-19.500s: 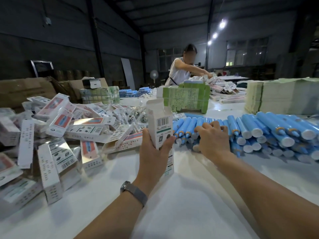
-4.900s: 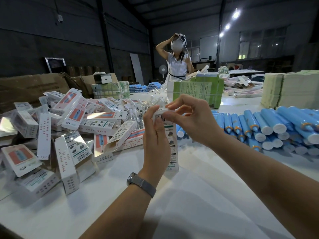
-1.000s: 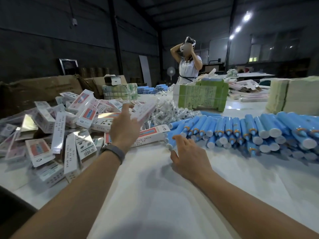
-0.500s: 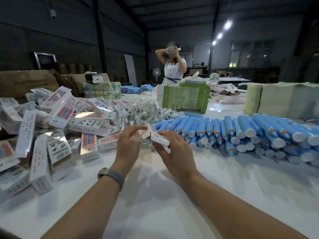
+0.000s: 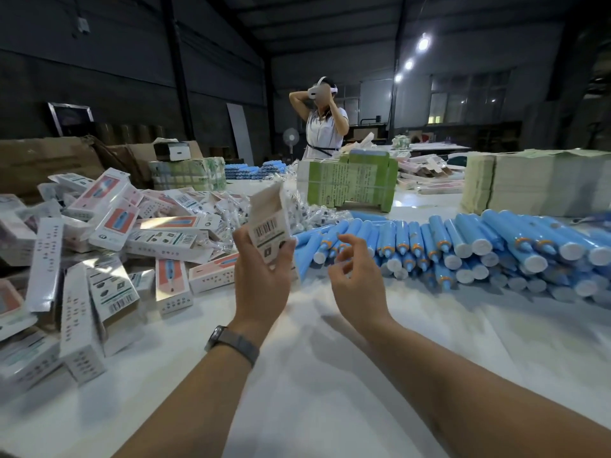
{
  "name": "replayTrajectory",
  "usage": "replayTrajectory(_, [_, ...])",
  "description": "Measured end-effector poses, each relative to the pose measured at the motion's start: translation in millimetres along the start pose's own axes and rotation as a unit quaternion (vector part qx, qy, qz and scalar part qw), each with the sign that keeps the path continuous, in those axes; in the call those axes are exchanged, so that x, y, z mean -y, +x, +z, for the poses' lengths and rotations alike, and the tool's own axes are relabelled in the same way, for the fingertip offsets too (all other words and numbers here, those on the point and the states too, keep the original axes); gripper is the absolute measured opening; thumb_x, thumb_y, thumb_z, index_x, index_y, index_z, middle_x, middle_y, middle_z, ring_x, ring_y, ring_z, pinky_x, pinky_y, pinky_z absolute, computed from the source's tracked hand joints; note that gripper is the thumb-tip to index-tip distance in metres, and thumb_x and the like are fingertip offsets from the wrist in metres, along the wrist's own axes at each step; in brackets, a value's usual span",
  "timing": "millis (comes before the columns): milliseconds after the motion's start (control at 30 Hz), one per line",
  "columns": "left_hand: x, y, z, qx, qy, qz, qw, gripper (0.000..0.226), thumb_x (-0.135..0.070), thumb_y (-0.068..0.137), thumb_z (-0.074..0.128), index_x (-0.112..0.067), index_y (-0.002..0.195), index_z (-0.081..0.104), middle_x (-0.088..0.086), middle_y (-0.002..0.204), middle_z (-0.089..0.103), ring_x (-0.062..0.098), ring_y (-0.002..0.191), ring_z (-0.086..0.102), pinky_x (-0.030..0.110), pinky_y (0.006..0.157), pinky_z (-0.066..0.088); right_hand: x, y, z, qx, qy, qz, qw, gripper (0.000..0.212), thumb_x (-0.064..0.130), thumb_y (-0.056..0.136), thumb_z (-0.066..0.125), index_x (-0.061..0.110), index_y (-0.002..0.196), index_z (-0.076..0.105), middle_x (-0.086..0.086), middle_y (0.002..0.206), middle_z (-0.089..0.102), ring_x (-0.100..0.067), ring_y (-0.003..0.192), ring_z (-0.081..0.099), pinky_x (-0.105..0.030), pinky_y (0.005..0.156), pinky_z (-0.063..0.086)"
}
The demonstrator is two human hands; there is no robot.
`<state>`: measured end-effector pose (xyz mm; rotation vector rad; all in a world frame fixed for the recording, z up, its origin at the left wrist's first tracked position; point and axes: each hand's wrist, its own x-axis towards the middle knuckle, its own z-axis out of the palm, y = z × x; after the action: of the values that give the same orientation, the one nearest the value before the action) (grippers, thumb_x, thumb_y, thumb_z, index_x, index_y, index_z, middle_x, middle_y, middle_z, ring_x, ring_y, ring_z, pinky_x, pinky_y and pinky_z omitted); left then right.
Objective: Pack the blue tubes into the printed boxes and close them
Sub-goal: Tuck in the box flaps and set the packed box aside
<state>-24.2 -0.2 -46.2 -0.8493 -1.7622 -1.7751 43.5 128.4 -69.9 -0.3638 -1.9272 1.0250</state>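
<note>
My left hand (image 5: 263,282) grips a white printed box (image 5: 268,223) with a barcode, held upright at the middle of the table. Its top flap stands up. My right hand (image 5: 358,280) hovers just right of the box with fingers curled apart, holding nothing. Behind the right hand lies a long pile of blue tubes (image 5: 463,246) with white caps and orange collars. A heap of packed printed boxes (image 5: 109,239) covers the left side of the table.
A white table (image 5: 314,375) spreads in front of me. A green carton stack (image 5: 347,183) stands behind the tubes, pale flat stacks (image 5: 535,183) at the right. Clear sachets (image 5: 307,213) lie behind the held box. A person (image 5: 324,127) stands at the far end.
My left hand has raised the box upright from a flat hold. My right hand has let go of it and moved a little to the right.
</note>
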Motion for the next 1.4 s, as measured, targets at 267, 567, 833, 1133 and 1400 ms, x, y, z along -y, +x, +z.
replayTrajectory(267, [4, 2, 1, 0.005, 0.008, -0.038, 0.999, 0.044, -0.022, 0.092, 0.071, -0.028, 0.112, 0.033, 0.001, 0.113, 0.064, 0.016, 0.094, 0.066, 0.022, 0.07, 0.056, -6, 42, -15, 0.09, -0.393, 0.048, 0.914, 0.047, 0.03, 0.094, 0.049, 0.028, 0.139, 0.034, -0.005, 0.129, 0.052, -0.035, 0.109, 0.058, -0.04, 0.075, 0.038])
replayTrajectory(567, [-7, -16, 15, 0.049, -0.094, -0.031, 0.994, 0.024, -0.036, 0.086, 0.061, -0.034, 0.106, 0.048, -0.023, 0.093, 0.069, -0.01, 0.084, 0.066, 0.007, 0.065, 0.05, -12, 61, -16, 0.121, -0.524, -0.017, 0.843, 0.025, 0.014, 0.093, 0.05, 0.02, 0.116, 0.053, -0.006, 0.115, 0.063, -0.032, 0.107, 0.063, -0.034, 0.071, 0.037])
replayTrajectory(833, [-6, -18, 13, 0.104, -0.159, -0.043, 0.981, 0.025, -0.051, 0.087, 0.039, -0.04, 0.107, 0.049, -0.026, 0.103, 0.066, -0.002, 0.091, 0.062, 0.044, 0.08, 0.055, -15, 58, -22, 0.057, -0.513, -0.098, 0.851, 0.028, 0.005, 0.095, 0.049, 0.019, 0.118, 0.057, -0.003, 0.102, 0.054, -0.031, 0.083, 0.064, -0.032, 0.057, 0.033])
replayTrajectory(1133, [-13, -19, 14, 0.088, -0.129, -0.043, 0.987, 0.022, -0.056, 0.09, 0.039, -0.037, 0.099, 0.045, -0.021, 0.094, 0.066, 0.005, 0.077, 0.06, 0.051, 0.072, 0.052, 27, 41, -62, -0.077, -0.229, -0.208, 0.948, 0.015, 0.026, 0.099, 0.057, 0.014, 0.105, 0.062, -0.001, 0.107, 0.06, -0.024, 0.075, 0.061, -0.029, 0.063, 0.036])
replayTrajectory(1400, [-14, -24, 17, 0.102, -0.065, 0.01, 0.993, 0.028, -0.057, 0.09, 0.043, -0.031, 0.097, 0.036, -0.018, 0.093, 0.062, 0.01, 0.069, 0.057, 0.053, 0.063, 0.054, 70, 22, -99, -0.088, -0.109, -0.199, 0.97, 0.024, 0.037, 0.098, 0.053, 0.016, 0.107, 0.06, 0.007, 0.09, 0.065, -0.011, 0.069, 0.054, -0.015, 0.061, 0.038])
